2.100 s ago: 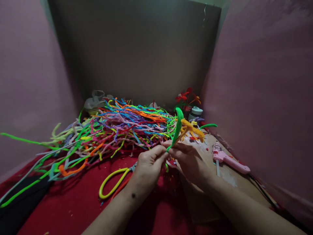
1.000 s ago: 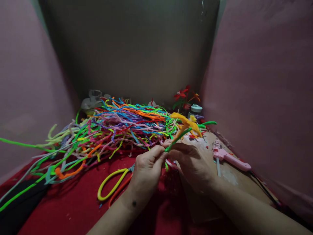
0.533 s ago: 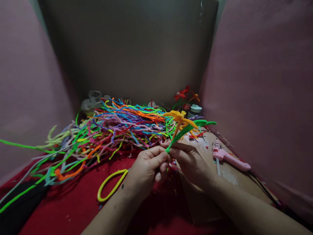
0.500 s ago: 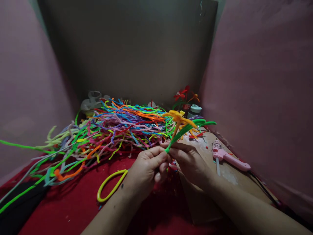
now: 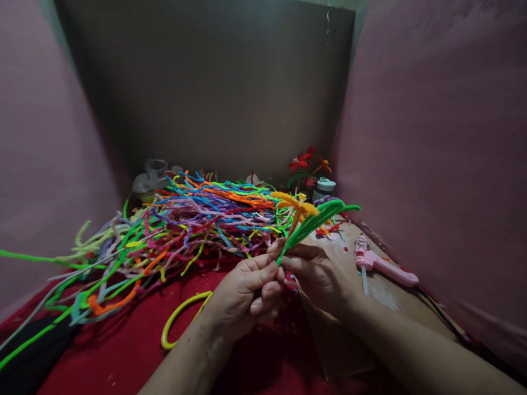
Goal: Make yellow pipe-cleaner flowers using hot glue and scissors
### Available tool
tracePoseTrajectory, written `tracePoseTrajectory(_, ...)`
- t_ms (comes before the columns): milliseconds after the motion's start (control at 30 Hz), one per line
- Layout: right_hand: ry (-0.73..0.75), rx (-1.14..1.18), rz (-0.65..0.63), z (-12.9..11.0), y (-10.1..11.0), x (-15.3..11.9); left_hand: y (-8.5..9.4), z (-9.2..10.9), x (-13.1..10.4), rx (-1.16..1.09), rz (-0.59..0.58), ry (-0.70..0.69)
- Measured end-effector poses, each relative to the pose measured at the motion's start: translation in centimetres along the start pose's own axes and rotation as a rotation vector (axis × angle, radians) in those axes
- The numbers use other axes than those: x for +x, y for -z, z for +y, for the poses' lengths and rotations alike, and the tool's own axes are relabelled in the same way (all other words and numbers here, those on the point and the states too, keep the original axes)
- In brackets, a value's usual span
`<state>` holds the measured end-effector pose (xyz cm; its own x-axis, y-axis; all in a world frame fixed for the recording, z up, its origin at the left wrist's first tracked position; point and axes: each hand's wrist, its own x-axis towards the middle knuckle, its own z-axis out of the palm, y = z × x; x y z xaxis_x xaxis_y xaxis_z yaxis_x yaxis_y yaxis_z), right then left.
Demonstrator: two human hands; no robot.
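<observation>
Between my two hands is a pipe-cleaner flower (image 5: 297, 205) with orange-yellow petals and a brownish-orange stem. A long green pipe-cleaner leaf (image 5: 315, 220) rises beside the bloom and leans right. My left hand (image 5: 256, 285) pinches the green base of the stem between thumb and fingers. From the other side, my right hand (image 5: 315, 274) grips the same base with its fingertips, touching the left. The lower end of the stem is hidden by my fingers. Partly behind my left wrist lies a yellow loop-shaped handle (image 5: 167, 329) on the red cloth.
A big heap of coloured pipe cleaners (image 5: 214, 211) spreads across the back and left. To the right, a pink glue gun (image 5: 387, 267) rests on a brown board (image 5: 381, 299), its cord trailing right. Behind stand a lidded jar (image 5: 325, 186) and red flowers (image 5: 300, 162).
Both hands and the flower have shifted slightly down and left in view. The leaf's broad side now shows more, and the bloom looks turned. Both hands keep their hold.
</observation>
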<state>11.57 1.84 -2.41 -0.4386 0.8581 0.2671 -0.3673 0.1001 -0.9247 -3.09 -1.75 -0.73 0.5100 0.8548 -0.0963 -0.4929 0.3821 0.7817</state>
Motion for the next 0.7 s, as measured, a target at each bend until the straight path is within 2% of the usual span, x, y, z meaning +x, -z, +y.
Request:
tracePoseTrajectory(233,-0.007,-0.017,0.002,-0.20,-0.11,-0.17,0.19,0.14,0.18,0.041,0.015,-0.013)
tracePoseTrajectory(433,-0.085,0.039,0.031,-0.68,-0.28,-0.32,-0.03,-0.10,0.59,0.185,0.172,-0.090)
tracePoseTrajectory(567,-0.071,0.077,0.064,-0.40,-0.33,-0.29,0.06,-0.34,0.77,0.332,0.238,-0.137)
tracePoseTrajectory(700,-0.128,0.062,0.075,-0.13,-0.41,-0.24,-0.07,-0.36,0.93,0.485,0.298,-0.180)
